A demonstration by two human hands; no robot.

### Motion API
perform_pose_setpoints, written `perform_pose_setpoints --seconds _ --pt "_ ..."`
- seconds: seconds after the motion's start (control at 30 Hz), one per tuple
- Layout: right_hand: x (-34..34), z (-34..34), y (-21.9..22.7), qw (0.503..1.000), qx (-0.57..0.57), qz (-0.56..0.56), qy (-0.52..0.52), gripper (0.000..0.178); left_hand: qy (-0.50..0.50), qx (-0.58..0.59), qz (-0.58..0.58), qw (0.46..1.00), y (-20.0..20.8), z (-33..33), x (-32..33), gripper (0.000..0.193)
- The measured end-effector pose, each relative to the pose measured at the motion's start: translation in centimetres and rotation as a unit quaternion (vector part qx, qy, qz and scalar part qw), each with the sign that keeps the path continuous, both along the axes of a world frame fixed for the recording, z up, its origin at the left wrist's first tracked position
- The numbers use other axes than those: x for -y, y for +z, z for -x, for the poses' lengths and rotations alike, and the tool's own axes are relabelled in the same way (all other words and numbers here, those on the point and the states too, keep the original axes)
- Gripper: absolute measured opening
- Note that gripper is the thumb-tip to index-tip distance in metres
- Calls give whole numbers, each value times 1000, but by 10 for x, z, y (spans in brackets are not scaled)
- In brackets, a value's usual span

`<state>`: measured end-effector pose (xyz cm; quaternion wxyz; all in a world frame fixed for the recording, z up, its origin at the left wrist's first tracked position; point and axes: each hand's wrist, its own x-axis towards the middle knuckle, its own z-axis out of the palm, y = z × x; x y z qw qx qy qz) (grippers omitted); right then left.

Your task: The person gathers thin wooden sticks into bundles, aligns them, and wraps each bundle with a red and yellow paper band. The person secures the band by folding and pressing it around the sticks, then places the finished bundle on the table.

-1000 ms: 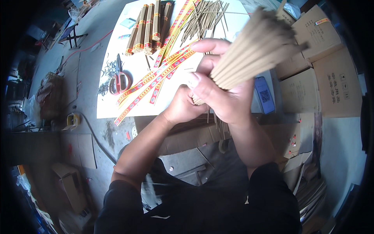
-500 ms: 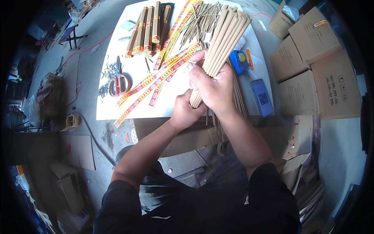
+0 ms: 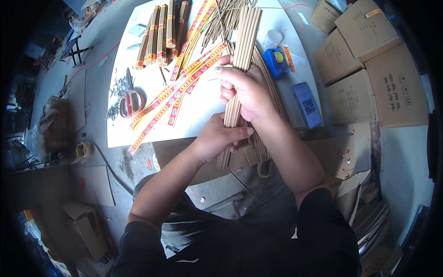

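Note:
A bundle of tan incense sticks (image 3: 247, 37) slants across the table's front edge, its lower ends sticking out below my hands. My right hand (image 3: 251, 90) is wrapped round its middle, with fingers curled on the left side. Lower down, my left hand (image 3: 219, 136) grips the same bundle, thumb laid across the sticks. More loose incense sticks (image 3: 270, 76) lie partly hidden beneath my right hand and forearm. Left of the bundle, red and yellow printed paper strips (image 3: 189, 83) are spread over one another.
Wrapped incense bundles (image 3: 161, 37) lie on the white table (image 3: 184, 127) at the far left. Scissors (image 3: 131, 99) rest near scattered dark ties. Darker sticks (image 3: 217, 23) are heaped behind. A blue tape dispenser (image 3: 277, 63) and phone (image 3: 308, 106) lie right; cardboard boxes (image 3: 397, 92) stand beyond.
The bundle has swung more upright in the picture, and its top ends no longer face me. Its lower ends now show below my left hand, whose thumb has come across the sticks.

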<state>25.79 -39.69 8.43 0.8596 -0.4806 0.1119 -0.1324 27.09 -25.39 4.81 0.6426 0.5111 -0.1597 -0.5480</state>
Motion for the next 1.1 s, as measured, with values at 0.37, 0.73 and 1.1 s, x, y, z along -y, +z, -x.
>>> perform_pose_setpoints --seconds 0.37,0.73,1.1 --pt "71 4 -32 730 -257 633 -32 31 118 -82 -9 990 -15 -41 -31 26" --pt "17 7 -46 565 -360 741 54 20 101 -78 -26 991 -10 -34 -36 27" --pt "66 9 -63 698 -333 633 46 21 99 -105 -14 989 -13 -35 -38 25"
